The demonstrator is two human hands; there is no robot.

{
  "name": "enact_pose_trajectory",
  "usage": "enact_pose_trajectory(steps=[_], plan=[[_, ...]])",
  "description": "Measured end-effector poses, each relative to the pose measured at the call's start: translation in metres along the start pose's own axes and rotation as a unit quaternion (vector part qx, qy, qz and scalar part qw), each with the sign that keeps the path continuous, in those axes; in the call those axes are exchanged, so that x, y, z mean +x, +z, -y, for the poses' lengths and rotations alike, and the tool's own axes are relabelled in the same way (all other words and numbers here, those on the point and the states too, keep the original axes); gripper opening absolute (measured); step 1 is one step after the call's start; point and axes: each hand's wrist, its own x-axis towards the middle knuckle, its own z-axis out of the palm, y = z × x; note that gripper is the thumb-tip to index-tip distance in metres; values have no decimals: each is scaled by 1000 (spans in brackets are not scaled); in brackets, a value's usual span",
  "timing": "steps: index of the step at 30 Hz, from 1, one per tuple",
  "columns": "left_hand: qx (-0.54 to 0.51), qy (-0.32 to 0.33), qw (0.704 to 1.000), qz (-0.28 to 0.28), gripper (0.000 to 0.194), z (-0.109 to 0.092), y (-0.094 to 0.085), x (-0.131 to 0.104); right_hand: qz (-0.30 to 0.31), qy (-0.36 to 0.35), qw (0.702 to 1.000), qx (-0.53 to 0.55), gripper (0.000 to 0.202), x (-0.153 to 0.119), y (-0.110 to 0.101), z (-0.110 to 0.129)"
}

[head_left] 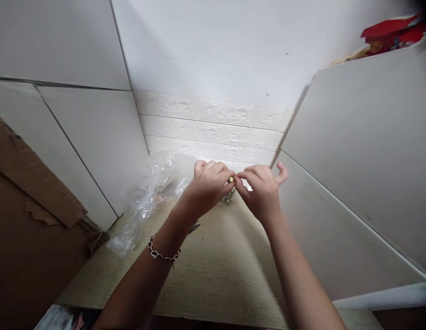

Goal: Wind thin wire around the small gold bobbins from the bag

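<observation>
My left hand [213, 181], with a chain bracelet on its wrist, pinches a small yellow-and-black piece [231, 180] between thumb and fingertips. Right beside it, my right hand [259, 185] is closed in a pinch, thumb against forefinger, its little finger sticking out. Whatever lies between those right fingertips is too small to make out. Both hands are raised over the table, fingertips almost meeting. Partly hidden beneath them is a cluster of similar small yellowish and dark pieces [228, 198]. A dark pointed object [194, 227] shows from behind my left wrist.
Crumpled clear plastic [144, 208] lies on the table [213, 270] to the left. White cabinet panels [336, 229] rise on both sides, and a brick-patterned wall [226, 123] closes off the back. Brown cardboard [34, 220] stands at far left. Red items [391, 32] sit atop the right-hand unit.
</observation>
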Motion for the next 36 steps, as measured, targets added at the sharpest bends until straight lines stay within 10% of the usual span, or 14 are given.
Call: enact_pose_trajectory(steps=[8, 15, 21, 26, 36], plan=[[49, -3, 998, -45, 11, 5, 5, -1, -8, -5, 998, 66, 9, 4, -17, 16], [88, -15, 975, -206, 11, 9, 15, 2, -37, 90, 972, 212, 10, 12, -61, 44], [76, -13, 949, -305, 9, 3, 8, 3, 128, 327, 840, 413, 15, 16, -36, 20], [90, -19, 942, -324, 11, -1, 8, 3, 178, 390, 723, 542, 23, 14, -22, 14], [146, 45, 929, -336, 14, 2, 8, 1, 167, 413, 656, 610, 24, 11, -13, 17]])
